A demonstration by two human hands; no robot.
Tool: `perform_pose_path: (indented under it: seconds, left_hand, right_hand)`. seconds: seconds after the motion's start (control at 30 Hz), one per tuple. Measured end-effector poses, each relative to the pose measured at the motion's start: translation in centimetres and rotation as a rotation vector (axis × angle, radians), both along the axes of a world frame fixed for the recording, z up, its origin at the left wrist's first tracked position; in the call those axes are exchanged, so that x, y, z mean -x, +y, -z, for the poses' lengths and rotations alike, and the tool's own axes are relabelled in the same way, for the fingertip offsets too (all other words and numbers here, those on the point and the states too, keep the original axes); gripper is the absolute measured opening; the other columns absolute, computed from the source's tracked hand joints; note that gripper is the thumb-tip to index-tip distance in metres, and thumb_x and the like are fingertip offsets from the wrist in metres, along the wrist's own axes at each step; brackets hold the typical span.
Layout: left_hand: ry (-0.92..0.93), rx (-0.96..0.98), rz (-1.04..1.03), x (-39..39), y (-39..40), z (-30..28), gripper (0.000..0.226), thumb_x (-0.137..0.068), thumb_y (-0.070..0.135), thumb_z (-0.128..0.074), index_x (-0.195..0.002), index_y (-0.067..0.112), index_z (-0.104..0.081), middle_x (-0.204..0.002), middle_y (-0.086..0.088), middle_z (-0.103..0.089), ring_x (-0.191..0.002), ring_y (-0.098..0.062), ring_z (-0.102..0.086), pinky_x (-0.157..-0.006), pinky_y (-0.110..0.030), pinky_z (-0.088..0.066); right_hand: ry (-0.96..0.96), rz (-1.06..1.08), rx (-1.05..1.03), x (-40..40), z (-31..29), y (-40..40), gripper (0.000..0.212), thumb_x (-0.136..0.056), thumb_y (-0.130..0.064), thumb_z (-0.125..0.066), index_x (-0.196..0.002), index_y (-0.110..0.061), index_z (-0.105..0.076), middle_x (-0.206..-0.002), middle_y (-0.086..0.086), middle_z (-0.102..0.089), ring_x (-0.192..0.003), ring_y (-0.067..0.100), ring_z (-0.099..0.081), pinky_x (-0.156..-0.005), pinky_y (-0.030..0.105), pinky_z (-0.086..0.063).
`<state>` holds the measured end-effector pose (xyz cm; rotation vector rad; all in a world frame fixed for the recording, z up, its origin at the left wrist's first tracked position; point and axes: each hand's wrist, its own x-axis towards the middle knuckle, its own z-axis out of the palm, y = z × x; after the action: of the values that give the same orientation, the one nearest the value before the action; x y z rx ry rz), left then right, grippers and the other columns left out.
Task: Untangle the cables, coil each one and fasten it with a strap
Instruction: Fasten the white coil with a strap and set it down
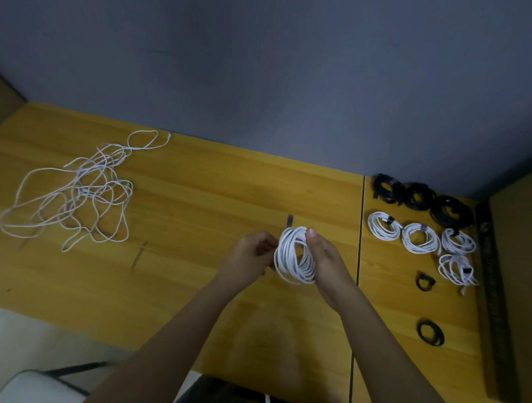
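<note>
A coiled white cable (292, 259) is held upright above the wooden table (196, 197), near its middle. My right hand (326, 264) grips the coil's right side, thumb over the top. My left hand (250, 258) pinches the coil's left edge with curled fingers. A dark strap (289, 221) sticks up just behind the coil's top. A tangle of loose white cables (78, 190) lies spread at the far left of the table.
On the right table section lie several strapped white coils (419, 238) and three black coils (420, 196) behind them. Two small black strap rolls (425, 281) (431, 332) sit nearer me. A cardboard box (518, 279) stands along the right edge. A wall rises behind.
</note>
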<state>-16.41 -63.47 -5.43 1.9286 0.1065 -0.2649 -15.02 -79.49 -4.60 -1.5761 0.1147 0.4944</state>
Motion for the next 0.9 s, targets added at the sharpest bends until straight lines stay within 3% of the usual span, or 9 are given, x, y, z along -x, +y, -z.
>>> perform_pose_path:
  seconds: [0.1,0.17,0.23,0.4,0.47,0.53,0.67,0.8,0.9]
  left_hand:
    - [-0.003,0.070,-0.069,-0.2,0.1,-0.1,0.018,-0.088,-0.006,-0.060,-0.073,0.005,-0.061,-0.065,-0.006,-0.063,-0.056,-0.011,-0.058,-0.056,-0.032,-0.049]
    - [0.025,0.169,-0.105,-0.4,0.3,-0.3,0.008,-0.087,-0.004,-0.062,-0.081,-0.001,-0.065,-0.070,-0.010,-0.068,-0.064,-0.018,-0.065,-0.061,-0.031,-0.054]
    - [0.128,0.281,-0.152,-0.4,0.6,-0.6,0.007,-0.088,0.004,-0.064,-0.082,0.003,-0.069,-0.070,-0.003,-0.072,-0.064,-0.015,-0.069,-0.057,-0.024,-0.054]
    - [0.298,0.360,-0.136,0.0,0.8,-0.8,0.013,-0.088,0.014,-0.067,-0.094,0.003,-0.071,-0.084,-0.011,-0.075,-0.075,-0.021,-0.072,-0.063,-0.025,-0.056]
    - [0.321,0.457,-0.138,0.2,0.8,-1.0,0.016,-0.090,0.012,-0.064,-0.099,0.002,-0.071,-0.087,-0.011,-0.075,-0.078,-0.020,-0.071,-0.065,-0.027,-0.056]
    - [0.334,0.559,-0.112,0.4,1.0,-1.3,0.017,-0.092,0.010,-0.060,-0.100,0.003,-0.072,-0.088,-0.011,-0.074,-0.079,-0.019,-0.071,-0.067,-0.028,-0.056]
    - [0.368,0.715,-0.038,0.8,1.9,-1.7,0.026,-0.094,0.013,-0.050,-0.105,0.004,-0.072,-0.105,-0.017,-0.071,-0.095,-0.028,-0.068,-0.077,-0.033,-0.056]
    - [0.408,0.759,0.080,1.2,2.3,-1.9,0.039,-0.090,0.024,-0.054,-0.126,0.010,-0.060,-0.122,-0.016,-0.065,-0.111,-0.031,-0.063,-0.092,-0.040,-0.053]
    - [0.401,0.752,0.046,1.4,2.1,-2.2,0.044,-0.083,0.023,-0.062,-0.126,0.014,-0.061,-0.116,-0.016,-0.068,-0.100,-0.025,-0.067,-0.084,-0.035,-0.054]
  right_hand:
    - [-0.025,-0.055,0.061,0.6,0.5,0.9,0.033,-0.099,-0.044,-0.036,-0.111,-0.028,-0.062,-0.111,-0.012,-0.064,-0.101,0.000,-0.059,-0.083,0.018,-0.046]
    - [-0.049,-0.079,0.095,1.0,0.6,1.4,0.031,-0.099,-0.043,-0.035,-0.106,-0.030,-0.062,-0.104,-0.010,-0.065,-0.086,-0.006,-0.060,-0.072,0.010,-0.046]
    - [-0.083,-0.078,0.122,1.2,0.6,1.7,0.028,-0.100,-0.041,-0.035,-0.099,-0.033,-0.062,-0.095,-0.010,-0.065,-0.075,-0.007,-0.060,-0.064,0.008,-0.044]
    - [-0.168,-0.003,0.155,1.0,0.2,1.6,0.024,-0.101,-0.035,-0.037,-0.097,-0.037,-0.060,-0.098,-0.017,-0.063,-0.082,-0.015,-0.058,-0.066,0.002,-0.041]
    - [-0.217,-0.007,0.200,0.9,0.0,1.6,0.022,-0.101,-0.034,-0.038,-0.092,-0.038,-0.058,-0.091,-0.010,-0.065,-0.074,-0.009,-0.058,-0.062,0.006,-0.042]
    - [-0.255,-0.009,0.262,1.0,0.0,1.6,0.020,-0.101,-0.034,-0.040,-0.089,-0.040,-0.055,-0.085,0.008,-0.066,-0.068,0.008,-0.059,-0.057,0.017,-0.042]
    - [-0.338,-0.021,0.356,1.3,0.1,1.4,0.017,-0.101,-0.033,-0.041,-0.090,-0.039,-0.053,-0.085,0.026,-0.063,-0.072,0.037,-0.057,-0.061,0.040,-0.042]
    - [-0.373,-0.008,0.388,1.3,0.6,1.1,0.022,-0.101,-0.031,-0.043,-0.102,-0.023,-0.063,-0.071,0.019,-0.062,-0.051,0.026,-0.049,-0.048,0.036,-0.036]
    - [-0.385,0.000,0.359,1.4,1.0,1.2,0.022,-0.100,-0.033,-0.042,-0.114,-0.026,-0.057,-0.058,0.015,-0.053,-0.043,0.024,-0.036,-0.043,0.032,-0.027]
